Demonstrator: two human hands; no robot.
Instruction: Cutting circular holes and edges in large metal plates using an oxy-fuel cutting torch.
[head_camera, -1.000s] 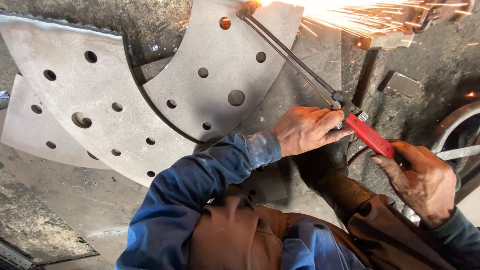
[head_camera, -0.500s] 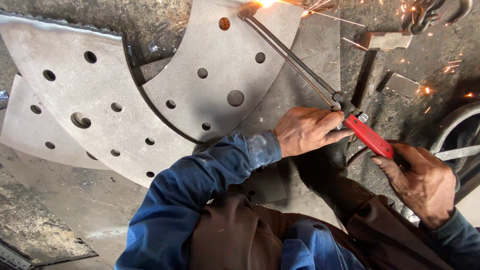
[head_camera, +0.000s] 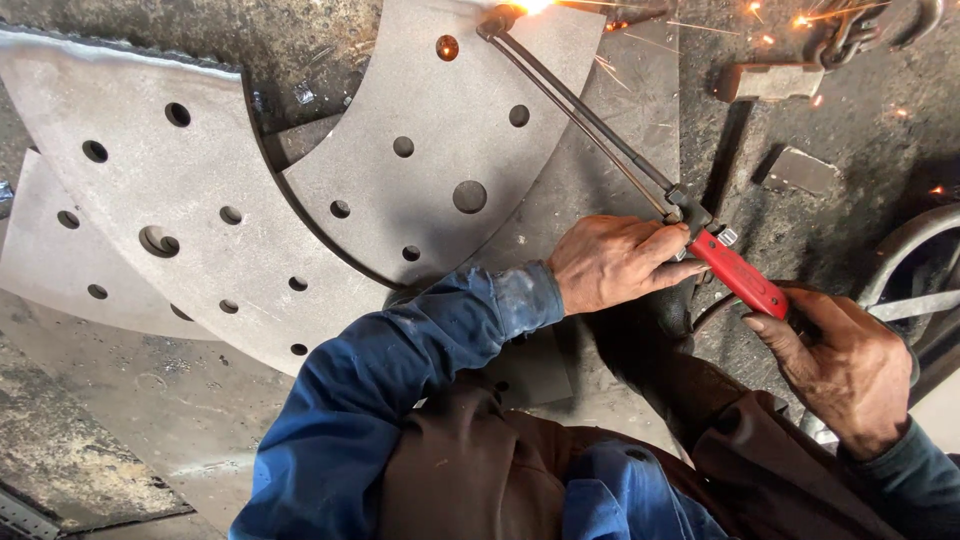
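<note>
A long cutting torch (head_camera: 640, 170) with a red handle runs from my hands up to the top of a curved grey steel plate (head_camera: 440, 190) drilled with several round holes. Its tip burns bright at the plate's top edge and throws sparks (head_camera: 780, 25) to the right. My left hand (head_camera: 615, 262) rests over the torch where the tubes meet the handle, fingers curled on it. My right hand (head_camera: 845, 365) grips the rear end of the red handle. Blue sleeves and a brown apron fill the bottom of the view.
A second, larger curved plate (head_camera: 150, 180) with holes lies to the left, overlapping a third beneath it. Small metal offcuts (head_camera: 765, 80) and a chain sit at the upper right. A curved rim and hoses (head_camera: 915, 275) lie at the right edge. Rough dark floor surrounds everything.
The spark shower at the top right has thinned from a broad bright spray to a few scattered sparks. Both hands and the torch stay almost where they were.
</note>
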